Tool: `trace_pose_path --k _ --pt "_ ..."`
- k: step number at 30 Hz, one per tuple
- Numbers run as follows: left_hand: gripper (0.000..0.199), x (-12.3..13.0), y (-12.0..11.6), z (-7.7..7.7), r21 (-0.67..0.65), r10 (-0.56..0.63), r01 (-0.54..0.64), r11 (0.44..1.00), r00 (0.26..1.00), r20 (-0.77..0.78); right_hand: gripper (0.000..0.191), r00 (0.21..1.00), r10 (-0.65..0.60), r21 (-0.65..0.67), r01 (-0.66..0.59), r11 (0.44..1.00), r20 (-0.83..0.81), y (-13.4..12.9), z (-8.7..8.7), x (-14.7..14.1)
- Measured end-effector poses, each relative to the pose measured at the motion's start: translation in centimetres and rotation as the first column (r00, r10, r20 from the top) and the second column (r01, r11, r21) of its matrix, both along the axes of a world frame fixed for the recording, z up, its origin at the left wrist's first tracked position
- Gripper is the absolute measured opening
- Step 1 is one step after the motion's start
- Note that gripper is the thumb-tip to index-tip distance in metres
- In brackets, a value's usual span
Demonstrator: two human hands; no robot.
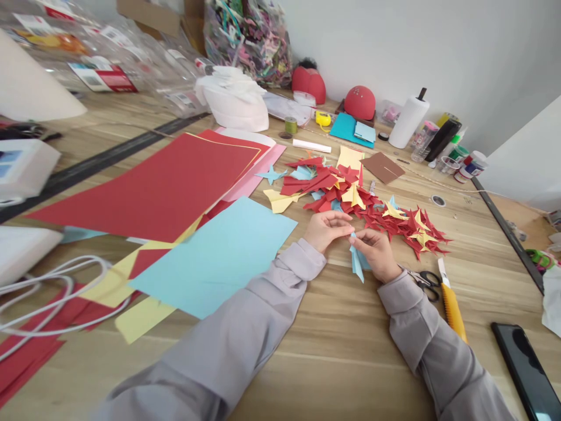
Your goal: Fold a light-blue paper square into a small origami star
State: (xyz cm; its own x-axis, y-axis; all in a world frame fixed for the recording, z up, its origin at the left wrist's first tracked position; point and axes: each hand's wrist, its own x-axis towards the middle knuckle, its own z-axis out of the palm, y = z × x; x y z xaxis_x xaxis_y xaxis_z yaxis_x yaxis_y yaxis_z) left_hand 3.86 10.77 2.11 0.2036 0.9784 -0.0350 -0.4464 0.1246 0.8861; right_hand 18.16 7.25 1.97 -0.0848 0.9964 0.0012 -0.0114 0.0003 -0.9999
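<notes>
Inspecting the grip, we found the right hand point(377, 252) pinching a folded blue paper piece point(356, 257) above the table, with the left hand point(326, 229) beside it, fingers pressed together near the tip; whether they pinched it, we could not tell. A heap of pointed red and yellow paper shapes point(372, 202) lay just ahead on the wood-grain table point(333, 374). Thin, crisp paper could crease under excess pressure. A careless wrist movement could also catch the scissors point(423, 282) or the yellow utility knife point(453, 310) alongside.
</notes>
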Motion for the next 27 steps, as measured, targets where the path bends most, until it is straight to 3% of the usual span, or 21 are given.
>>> trace_pose_path --k 15,24,27 --pt "0.027 -0.19 0.13 -0.06 0.124 -0.024 0.034 0.992 0.996 -0.080 0.030 0.999 0.036 -0.029 -0.037 0.999 -0.039 -0.09 0.22 0.22" --pt "0.033 0.07 0.08 -0.08 0.070 0.013 -0.012 0.997 1.000 -0.017 0.033 0.999 0.026 -0.044 -0.027 0.999 -0.023 -0.10 0.41 0.33" --pt "0.034 0.03 0.02 0.03 0.102 0.014 -0.007 0.995 0.998 -0.065 0.033 0.999 0.021 -0.068 -0.024 0.997 -0.042 -0.02 0.35 0.28"
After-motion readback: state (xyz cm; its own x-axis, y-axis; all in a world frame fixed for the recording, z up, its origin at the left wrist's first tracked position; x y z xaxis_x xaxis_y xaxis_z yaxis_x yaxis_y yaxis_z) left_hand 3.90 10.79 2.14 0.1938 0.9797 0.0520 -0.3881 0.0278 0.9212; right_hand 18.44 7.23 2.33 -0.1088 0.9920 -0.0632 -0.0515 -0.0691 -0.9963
